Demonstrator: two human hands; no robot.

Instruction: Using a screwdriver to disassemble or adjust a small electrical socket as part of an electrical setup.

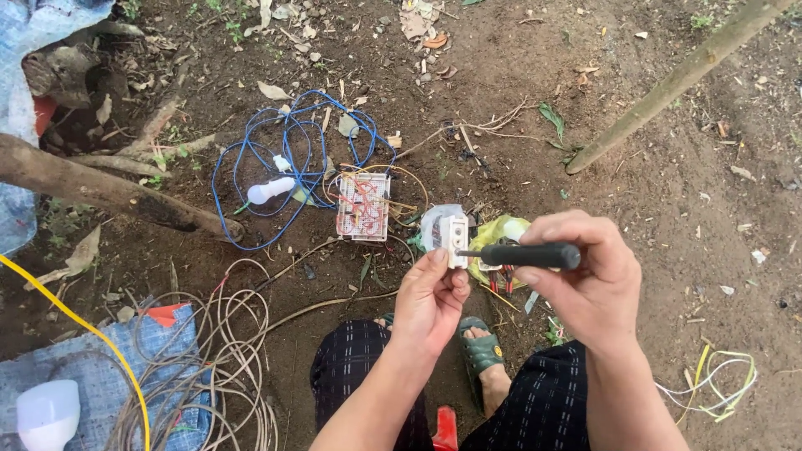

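Observation:
My left hand (431,296) holds a small white switch block (456,239) up over the bare earth. My right hand (585,276) grips a black-handled screwdriver (526,255), held level with its tip pointing left into the side of the white block. Below the hands are my knees in dark patterned trousers and one foot in a green sandal (480,351). Just behind the white block lie a clear plastic bag (434,221) and a yellow-green bag (499,234).
A white board with red wiring (363,206) lies on the soil beside a blue cable tangle (292,159) and a white bulb (269,190). Pale wire coils (219,367), blue cloth (100,367), another bulb (48,413) sit lower left. Branches (92,188), a pole (677,79) cross the ground.

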